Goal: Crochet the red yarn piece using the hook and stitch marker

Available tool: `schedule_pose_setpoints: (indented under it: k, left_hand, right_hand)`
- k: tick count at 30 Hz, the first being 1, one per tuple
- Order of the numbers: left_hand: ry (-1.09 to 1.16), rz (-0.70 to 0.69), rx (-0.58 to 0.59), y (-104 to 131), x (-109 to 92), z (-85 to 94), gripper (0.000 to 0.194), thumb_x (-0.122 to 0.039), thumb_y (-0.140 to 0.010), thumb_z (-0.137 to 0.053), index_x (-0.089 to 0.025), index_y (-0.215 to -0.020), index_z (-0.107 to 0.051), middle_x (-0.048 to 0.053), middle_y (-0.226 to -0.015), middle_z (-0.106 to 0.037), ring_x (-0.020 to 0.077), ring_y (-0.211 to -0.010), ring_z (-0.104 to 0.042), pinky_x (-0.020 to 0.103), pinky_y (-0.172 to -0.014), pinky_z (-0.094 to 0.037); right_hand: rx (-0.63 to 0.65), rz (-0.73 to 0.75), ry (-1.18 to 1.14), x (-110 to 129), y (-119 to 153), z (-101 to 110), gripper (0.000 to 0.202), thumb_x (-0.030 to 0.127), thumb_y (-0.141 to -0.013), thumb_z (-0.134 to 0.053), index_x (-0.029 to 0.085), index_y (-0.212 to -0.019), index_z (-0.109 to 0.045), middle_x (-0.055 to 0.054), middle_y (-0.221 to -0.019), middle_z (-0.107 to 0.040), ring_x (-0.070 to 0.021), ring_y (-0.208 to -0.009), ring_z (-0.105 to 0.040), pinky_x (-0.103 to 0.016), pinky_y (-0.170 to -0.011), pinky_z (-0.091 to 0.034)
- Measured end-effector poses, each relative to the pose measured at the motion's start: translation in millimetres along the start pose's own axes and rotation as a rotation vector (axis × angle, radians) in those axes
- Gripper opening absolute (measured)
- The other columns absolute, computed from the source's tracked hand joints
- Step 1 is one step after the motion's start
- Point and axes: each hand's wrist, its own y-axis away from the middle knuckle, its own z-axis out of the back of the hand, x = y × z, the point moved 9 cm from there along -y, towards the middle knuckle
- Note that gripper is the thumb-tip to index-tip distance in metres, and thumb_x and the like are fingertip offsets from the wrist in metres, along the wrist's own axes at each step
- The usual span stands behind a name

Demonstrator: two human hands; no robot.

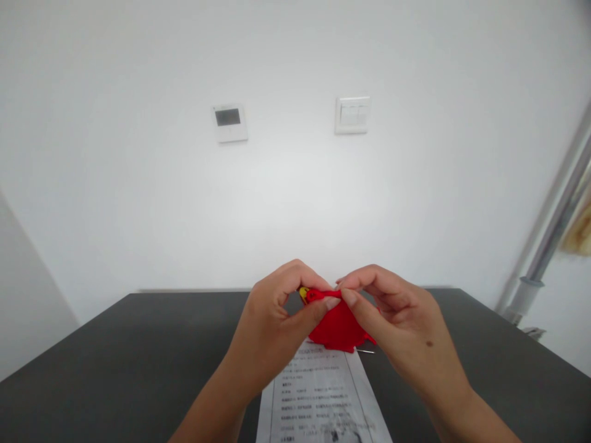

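Between my two hands is a piece of red cloth (340, 329), its upper edge folded or rolled and its lower part hanging over the top of a printed sheet. My left hand (281, 314) pinches that edge between thumb and forefinger. Close beside it, my right hand (399, 317) pinches the same edge, fingertips nearly touching the left ones. A small yellow piece (303, 294) shows at the cloth's left end, partly hidden by my left fingers. Below the cloth's right side a thin metal, needle-like thing (365, 351) sticks out; its other end is hidden.
The printed paper sheet (318, 400) lies on the dark grey table (138, 357), its text too blurred to read. Behind the table rises a white wall with a thermostat-like panel (229, 123) and a light switch (353, 115). A grey pole (558, 227) slants at the right.
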Motion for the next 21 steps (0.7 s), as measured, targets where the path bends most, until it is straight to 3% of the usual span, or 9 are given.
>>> schedule_pose_setpoints:
  k: [7, 10, 14, 21]
  left_hand:
    - [0.298, 0.145, 0.099, -1.3, 14.6, -8.0, 0.012, -0.022, -0.088, -0.068, -0.019, -0.077, -0.070, -0.003, -0.067, -0.061, 0.0092, -0.057, -0.048, 0.023, -0.053, -0.038]
    - [0.397, 0.186, 0.091, -2.2, 19.1, -10.2, 0.015, -0.026, -0.089, -0.067, -0.018, -0.076, -0.069, -0.002, -0.066, -0.061, 0.0093, -0.057, -0.049, 0.021, -0.052, -0.039]
    - [0.386, 0.175, 0.014, -3.3, 19.8, -4.1, 0.014, -0.024, -0.088, -0.068, -0.017, -0.075, -0.068, -0.001, -0.070, -0.064, 0.0109, -0.063, -0.052, 0.021, -0.057, -0.042]
    - [0.337, 0.147, -0.004, -3.9, 18.7, 1.5, 0.015, -0.024, -0.090, -0.064, -0.018, -0.077, -0.068, 0.001, -0.074, -0.067, 0.0131, -0.069, -0.057, 0.024, -0.064, -0.046]
  right_hand:
    - [-0.029, 0.020, 0.009, 1.8, 0.1, 1.0, 0.014, 0.023, -0.089, -0.064, 0.020, -0.077, -0.070, 0.000, -0.068, -0.068, -0.0098, -0.053, -0.054, -0.017, -0.045, -0.041]
    - [-0.037, 0.011, 0.010, 0.4, 0.3, 2.5, 0.014, 0.024, -0.089, -0.064, 0.020, -0.077, -0.070, 0.001, -0.066, -0.066, -0.0083, -0.048, -0.049, -0.017, -0.041, -0.037]
    - [-0.041, 0.004, 0.024, -0.4, 0.9, 2.7, 0.014, 0.027, -0.089, -0.064, 0.020, -0.078, -0.070, 0.000, -0.065, -0.065, -0.0098, -0.048, -0.050, -0.018, -0.040, -0.038]
    - [-0.050, 0.013, 0.027, 0.3, 1.2, 3.4, 0.016, 0.028, -0.090, -0.064, 0.021, -0.078, -0.071, 0.000, -0.066, -0.067, -0.0103, -0.049, -0.052, -0.019, -0.041, -0.039]
